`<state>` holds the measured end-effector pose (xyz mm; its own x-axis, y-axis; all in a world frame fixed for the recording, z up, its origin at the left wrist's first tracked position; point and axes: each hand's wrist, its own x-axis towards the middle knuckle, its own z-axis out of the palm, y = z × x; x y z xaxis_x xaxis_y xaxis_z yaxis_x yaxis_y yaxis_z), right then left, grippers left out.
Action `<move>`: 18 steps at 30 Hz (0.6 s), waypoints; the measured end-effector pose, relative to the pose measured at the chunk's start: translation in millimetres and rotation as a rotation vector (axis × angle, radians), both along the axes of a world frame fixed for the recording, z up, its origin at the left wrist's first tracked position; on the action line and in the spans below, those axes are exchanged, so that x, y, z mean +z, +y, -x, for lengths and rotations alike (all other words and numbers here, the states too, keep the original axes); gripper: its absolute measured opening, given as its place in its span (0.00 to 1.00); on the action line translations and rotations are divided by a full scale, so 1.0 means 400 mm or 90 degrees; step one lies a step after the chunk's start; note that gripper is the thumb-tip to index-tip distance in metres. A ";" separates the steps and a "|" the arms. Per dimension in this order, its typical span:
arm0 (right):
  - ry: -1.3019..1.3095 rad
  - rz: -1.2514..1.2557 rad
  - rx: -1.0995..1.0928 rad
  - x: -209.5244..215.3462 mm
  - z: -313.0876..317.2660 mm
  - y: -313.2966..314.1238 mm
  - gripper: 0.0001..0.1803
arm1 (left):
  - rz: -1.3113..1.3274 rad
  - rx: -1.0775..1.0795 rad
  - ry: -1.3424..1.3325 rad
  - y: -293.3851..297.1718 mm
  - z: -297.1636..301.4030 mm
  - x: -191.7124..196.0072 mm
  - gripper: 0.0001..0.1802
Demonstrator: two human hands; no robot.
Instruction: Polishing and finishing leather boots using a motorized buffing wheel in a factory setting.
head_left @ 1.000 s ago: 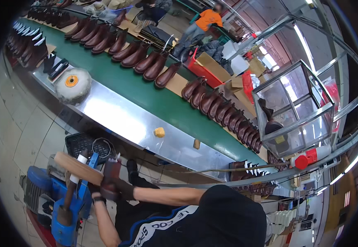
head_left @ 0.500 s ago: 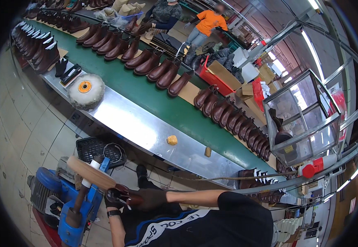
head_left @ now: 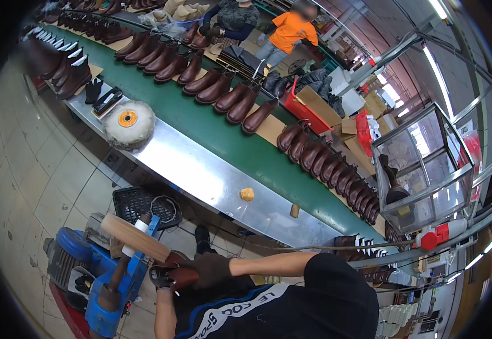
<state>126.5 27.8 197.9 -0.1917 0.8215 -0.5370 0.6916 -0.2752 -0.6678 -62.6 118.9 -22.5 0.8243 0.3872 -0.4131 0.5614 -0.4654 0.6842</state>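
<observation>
A brown leather boot [head_left: 183, 277] is gripped between my two hands, low in front of my body. My right hand [head_left: 212, 269], in a dark glove, closes over one side of it. On the other side my gloved left hand [head_left: 162, 279] holds it, its fingers partly hidden by the boot. The boot's upper end lies against, or very close to, the rim of a tan buffing wheel [head_left: 136, 238]; actual contact is hard to tell. That wheel is mounted on the shaft of a blue machine [head_left: 103, 308].
A metal-edged bench [head_left: 192, 181] with a green top carries rows of brown boots [head_left: 240, 101]. On it lie a fluffy white wheel [head_left: 128, 125], a yellow lump [head_left: 247, 194] and dark gloves [head_left: 93, 90]. A black crate [head_left: 144, 206] sits below. Two people stand beyond the bench.
The boot has turned in my hands, showing more of its brown side. My view has shifted slightly, so the bench and machine appear further right. A blurred dark shape now shows at the far left.
</observation>
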 end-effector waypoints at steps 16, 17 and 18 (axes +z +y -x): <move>-0.091 -0.016 0.024 0.094 0.040 0.004 0.42 | -0.014 -0.059 -0.210 -0.083 0.131 -0.150 0.30; -0.090 -0.015 0.024 0.074 0.047 0.013 0.42 | -0.014 -0.062 -0.222 -0.062 0.090 -0.128 0.30; -0.081 -0.021 0.050 0.046 0.058 0.031 0.42 | -0.016 -0.057 -0.231 -0.068 0.113 -0.128 0.30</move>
<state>103.1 40.1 216.4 -0.1886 0.8242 -0.5340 0.7894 -0.1962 -0.5817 -108.0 91.6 -73.7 0.9464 0.3131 -0.0792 0.2408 -0.5204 0.8193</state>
